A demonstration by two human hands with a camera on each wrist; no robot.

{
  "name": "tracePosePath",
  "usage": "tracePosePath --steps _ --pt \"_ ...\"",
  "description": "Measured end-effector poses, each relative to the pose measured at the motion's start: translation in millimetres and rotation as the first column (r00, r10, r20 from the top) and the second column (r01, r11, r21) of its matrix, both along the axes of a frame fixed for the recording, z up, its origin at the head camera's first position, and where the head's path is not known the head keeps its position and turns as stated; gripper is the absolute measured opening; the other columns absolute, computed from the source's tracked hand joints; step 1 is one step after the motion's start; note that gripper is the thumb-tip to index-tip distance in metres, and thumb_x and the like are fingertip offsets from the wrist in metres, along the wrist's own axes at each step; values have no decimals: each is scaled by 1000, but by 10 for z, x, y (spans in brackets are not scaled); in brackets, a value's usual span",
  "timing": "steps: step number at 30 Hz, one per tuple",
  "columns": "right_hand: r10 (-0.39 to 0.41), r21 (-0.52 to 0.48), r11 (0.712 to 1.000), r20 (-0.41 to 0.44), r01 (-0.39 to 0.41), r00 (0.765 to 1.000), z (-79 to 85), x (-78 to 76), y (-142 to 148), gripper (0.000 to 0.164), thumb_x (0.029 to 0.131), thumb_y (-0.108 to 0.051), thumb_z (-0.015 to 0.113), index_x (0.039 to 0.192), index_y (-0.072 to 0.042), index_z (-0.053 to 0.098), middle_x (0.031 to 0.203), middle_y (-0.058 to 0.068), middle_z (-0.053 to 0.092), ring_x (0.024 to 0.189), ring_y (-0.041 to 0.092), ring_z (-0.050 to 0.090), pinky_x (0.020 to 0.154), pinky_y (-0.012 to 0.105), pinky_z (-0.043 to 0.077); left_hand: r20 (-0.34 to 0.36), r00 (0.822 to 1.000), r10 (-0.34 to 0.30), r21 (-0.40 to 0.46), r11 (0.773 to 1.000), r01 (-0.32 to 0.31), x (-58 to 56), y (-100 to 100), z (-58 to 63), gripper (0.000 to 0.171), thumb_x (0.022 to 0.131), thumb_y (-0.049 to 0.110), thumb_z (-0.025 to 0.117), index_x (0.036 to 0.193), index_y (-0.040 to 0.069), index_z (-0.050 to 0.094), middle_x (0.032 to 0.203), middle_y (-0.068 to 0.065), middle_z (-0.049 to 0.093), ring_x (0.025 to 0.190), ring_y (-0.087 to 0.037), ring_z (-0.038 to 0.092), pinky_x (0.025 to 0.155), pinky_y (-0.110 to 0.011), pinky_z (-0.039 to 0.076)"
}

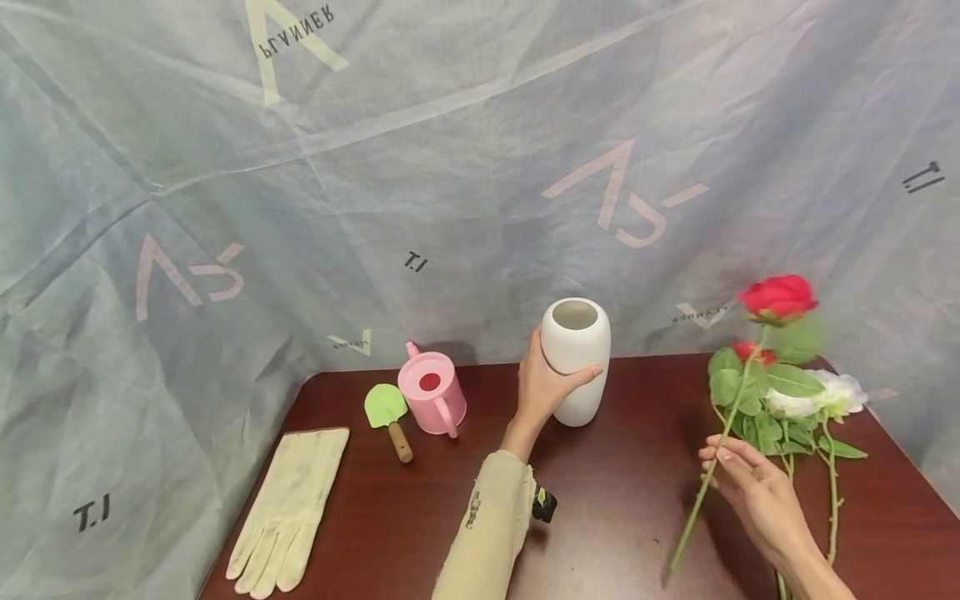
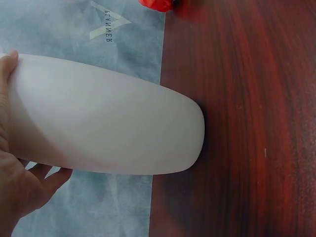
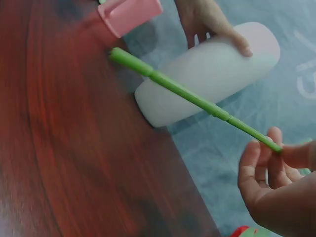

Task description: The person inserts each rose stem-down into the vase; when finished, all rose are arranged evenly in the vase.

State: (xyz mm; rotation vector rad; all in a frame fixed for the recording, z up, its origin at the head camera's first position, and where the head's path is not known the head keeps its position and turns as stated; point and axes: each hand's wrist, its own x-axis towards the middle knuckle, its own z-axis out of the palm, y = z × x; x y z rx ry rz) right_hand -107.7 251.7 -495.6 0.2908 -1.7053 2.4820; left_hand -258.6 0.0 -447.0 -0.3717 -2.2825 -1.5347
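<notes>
A tall white vase (image 1: 576, 358) stands upright at the back of the table, its round mouth facing up. My left hand (image 1: 546, 379) grips its side, thumb across the front. In the left wrist view the vase (image 2: 108, 118) lies along the palm, its base on the wood. My right hand (image 1: 757, 492) pinches the green stem of a red rose (image 1: 780, 297) between thumb and fingers. The bloom is up and the stem slants down to the left. In the right wrist view the bare stem (image 3: 187, 96) crosses in front of the vase.
Several flowers, including a white one (image 1: 843, 395), lie at the table's right side. Left of the vase are a pink watering can (image 1: 442, 400), a small green shovel (image 1: 386, 406) and pale gloves (image 1: 292, 500). A grey cloth (image 1: 450, 167) hangs behind the dark red table (image 1: 600, 517).
</notes>
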Motion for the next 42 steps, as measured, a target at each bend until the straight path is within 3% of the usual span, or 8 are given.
tracePosePath --steps 6,17,21,24,27,32,37,42 --pt "-43 -177 984 -101 24 994 1 -58 -17 26 98 4 36 116 3 55 102 12 65 95 17 62 77 26 50 -2 1000 -11 7 1000 11 6 16 0 97 59 46 85 140 37 32 119 13 55 99 -8 55 78 -34 47" --pt "-188 -268 951 -103 155 977 210 -100 -96 23 97 7 37 107 6 58 99 10 66 93 17 64 84 23 46 12 1000 7 9 1000 -7 1 6 -24 97 59 46 85 140 38 32 118 13 55 99 -9 55 78 -35 46" --pt "-181 -363 925 -162 112 970 216 -172 -75 24 97 8 35 110 12 54 101 16 64 95 23 63 86 27 46 24 1000 19 7 1000 -19 3 12 -26 98 58 46 85 140 38 33 116 12 56 98 -9 55 78 -34 46" --pt "-185 -443 892 -163 96 969 317 -208 -91 24 96 10 34 109 12 54 99 19 64 93 25 64 83 30 48 35 999 26 3 1000 -26 8 15 -19 99 57 47 86 140 38 33 116 12 56 98 -9 55 78 -33 46" --pt "-251 -485 856 -85 180 964 480 -234 -158 19 95 10 40 101 8 57 94 17 66 86 23 65 78 30 50 31 999 21 5 1000 -22 16 4 -16 99 57 46 85 140 37 33 117 11 56 99 -9 55 79 -34 46" --pt "-334 -565 765 61 309 941 663 -328 -250 12 91 9 50 91 6 61 83 17 68 71 22 66 69 30 52 16 1000 24 8 1000 -24 24 -16 -22 98 58 46 85 140 37 33 118 12 55 100 -10 55 79 -35 46" --pt "-411 -588 690 162 422 897 771 -441 -320 6 87 9 57 87 6 62 80 18 68 64 22 66 64 30 53 9 1000 21 14 1000 -21 16 -6 -33 98 58 46 85 140 38 32 118 13 55 99 -9 55 79 -35 46" --pt "-519 -590 630 163 505 839 898 -587 -385 7 83 10 63 84 8 57 78 19 66 60 23 64 59 29 52 11 1000 16 12 1000 -16 9 14 -32 99 57 46 86 140 39 32 117 13 55 99 -9 55 79 -34 46"
